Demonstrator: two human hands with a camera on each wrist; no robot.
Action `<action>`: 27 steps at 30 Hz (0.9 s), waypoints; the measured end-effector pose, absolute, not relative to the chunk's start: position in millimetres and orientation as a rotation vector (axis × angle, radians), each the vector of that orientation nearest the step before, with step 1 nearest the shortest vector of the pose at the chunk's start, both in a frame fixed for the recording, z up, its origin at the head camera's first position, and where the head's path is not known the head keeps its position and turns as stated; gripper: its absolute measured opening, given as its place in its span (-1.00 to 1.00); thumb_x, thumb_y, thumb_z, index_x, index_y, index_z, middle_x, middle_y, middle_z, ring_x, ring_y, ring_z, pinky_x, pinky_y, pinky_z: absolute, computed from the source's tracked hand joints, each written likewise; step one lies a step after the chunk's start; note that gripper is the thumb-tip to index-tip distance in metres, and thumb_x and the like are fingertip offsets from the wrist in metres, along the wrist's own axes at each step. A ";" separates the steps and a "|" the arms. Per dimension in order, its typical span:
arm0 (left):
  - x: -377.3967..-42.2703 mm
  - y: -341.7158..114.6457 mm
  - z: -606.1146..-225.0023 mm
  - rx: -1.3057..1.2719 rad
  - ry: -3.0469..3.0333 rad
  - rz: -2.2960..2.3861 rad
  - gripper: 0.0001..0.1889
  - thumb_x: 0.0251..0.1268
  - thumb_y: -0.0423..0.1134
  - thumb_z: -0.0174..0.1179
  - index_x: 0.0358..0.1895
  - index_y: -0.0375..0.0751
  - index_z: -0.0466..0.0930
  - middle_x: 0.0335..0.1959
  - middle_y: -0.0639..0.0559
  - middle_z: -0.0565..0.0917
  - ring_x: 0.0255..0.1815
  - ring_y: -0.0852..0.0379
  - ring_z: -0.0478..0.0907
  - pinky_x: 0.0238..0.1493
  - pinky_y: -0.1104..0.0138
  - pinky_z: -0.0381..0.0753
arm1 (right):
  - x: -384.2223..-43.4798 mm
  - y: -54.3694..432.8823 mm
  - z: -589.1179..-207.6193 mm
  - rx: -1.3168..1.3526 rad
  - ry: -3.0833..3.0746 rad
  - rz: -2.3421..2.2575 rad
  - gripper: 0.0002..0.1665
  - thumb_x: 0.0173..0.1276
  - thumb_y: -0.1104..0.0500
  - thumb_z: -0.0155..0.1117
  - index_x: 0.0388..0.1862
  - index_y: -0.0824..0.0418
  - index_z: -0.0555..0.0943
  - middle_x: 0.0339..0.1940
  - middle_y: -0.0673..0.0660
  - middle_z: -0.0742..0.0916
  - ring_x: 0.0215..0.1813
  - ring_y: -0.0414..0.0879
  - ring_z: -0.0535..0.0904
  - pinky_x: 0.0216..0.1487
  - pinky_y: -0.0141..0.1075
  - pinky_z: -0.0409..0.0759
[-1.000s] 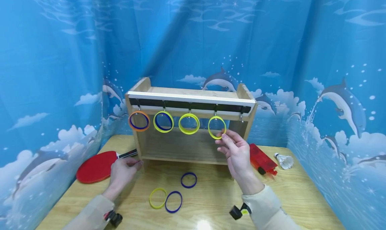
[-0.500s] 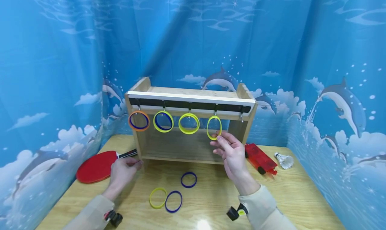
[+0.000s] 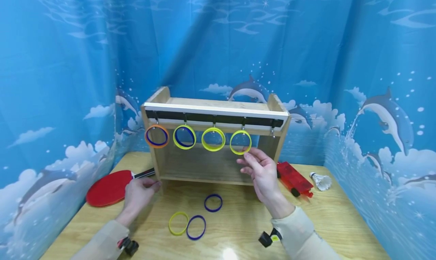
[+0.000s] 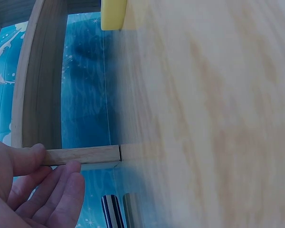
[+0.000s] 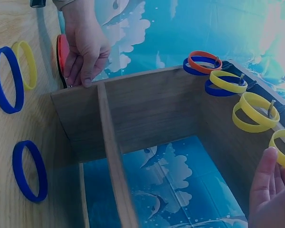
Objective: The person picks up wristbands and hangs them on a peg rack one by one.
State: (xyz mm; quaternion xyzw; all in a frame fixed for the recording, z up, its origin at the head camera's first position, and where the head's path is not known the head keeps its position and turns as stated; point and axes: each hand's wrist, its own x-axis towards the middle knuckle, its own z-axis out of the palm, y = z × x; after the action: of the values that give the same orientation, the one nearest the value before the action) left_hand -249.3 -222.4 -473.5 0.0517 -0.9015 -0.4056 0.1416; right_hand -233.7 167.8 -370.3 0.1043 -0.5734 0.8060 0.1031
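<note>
My right hand pinches the lower right edge of a yellow wristband-like ring. The ring's top is at the fourth hook of a wooden rack. My left hand grips the lower left corner of the rack; in the left wrist view its thumb lies on the board edge with the fingers curled below. Further left on the hooks hang an orange ring with a blue one, a yellow ring with a blue one, and doubled yellow rings. The fifth hook holds no ring.
On the table lie a yellow ring and two blue rings. A red table-tennis paddle lies left of the rack. At the right are a red toy car and a shuttlecock. Blue dolphin curtains surround the table.
My right hand has moved slightly left with the yellow ring. The ring turned narrow to the camera, then round again. My left hand has stayed at the rack's corner.
</note>
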 end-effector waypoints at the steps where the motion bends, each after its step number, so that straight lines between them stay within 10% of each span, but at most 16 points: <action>1: -249.3 -222.4 -473.4 0.149 -2.601 -1.173 -0.79 0.44 -0.14 0.51 -0.13 -0.25 0.92 -0.22 -0.19 0.94 -0.23 0.01 0.78 -0.25 0.25 0.58 | -233.4 168.2 -370.7 0.309 -1.710 2.370 -0.72 0.68 0.33 0.29 0.05 0.00 0.83 -0.15 -0.13 0.94 -0.16 -0.24 0.89 -0.17 -0.39 0.81; 10: -248.9 -222.9 -474.9 0.138 -2.588 -1.152 -0.81 0.44 -0.15 0.51 -0.15 -0.22 0.93 -0.25 -0.15 0.95 -0.28 0.06 0.76 -0.24 0.27 0.59 | -229.6 162.7 -395.5 0.322 -1.929 2.329 -0.73 0.63 0.33 0.34 0.19 0.17 0.80 -0.05 -0.12 0.95 -0.12 -0.27 0.88 -0.13 -0.37 0.82; 19: -249.4 -222.6 -474.4 0.144 -2.591 -1.149 -0.79 0.44 -0.14 0.50 -0.14 -0.24 0.93 -0.23 -0.18 0.94 -0.21 -0.04 0.79 -0.21 0.24 0.59 | -214.5 135.8 -445.8 0.816 -2.448 1.884 -0.58 0.48 0.26 0.52 0.21 0.49 0.74 0.05 0.53 0.86 -0.14 -0.38 0.79 -0.10 -0.43 0.77; 27: -249.5 -222.3 -472.4 0.148 -2.609 -1.166 -0.78 0.46 -0.14 0.49 -0.12 -0.26 0.92 -0.20 -0.20 0.94 -0.19 -0.05 0.79 -0.22 0.25 0.59 | -197.0 109.6 -475.8 1.286 -2.692 1.285 -0.70 0.30 0.31 0.67 0.00 0.29 0.85 -0.25 0.17 0.93 -0.32 -0.52 0.72 -0.23 -0.57 0.70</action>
State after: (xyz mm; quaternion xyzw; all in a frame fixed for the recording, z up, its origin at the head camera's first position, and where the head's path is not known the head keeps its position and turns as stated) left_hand -249.5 -222.3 -472.4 0.0512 -0.9029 -0.4034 0.1395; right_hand -197.0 109.6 -475.8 0.3955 -0.8275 0.3950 -0.0533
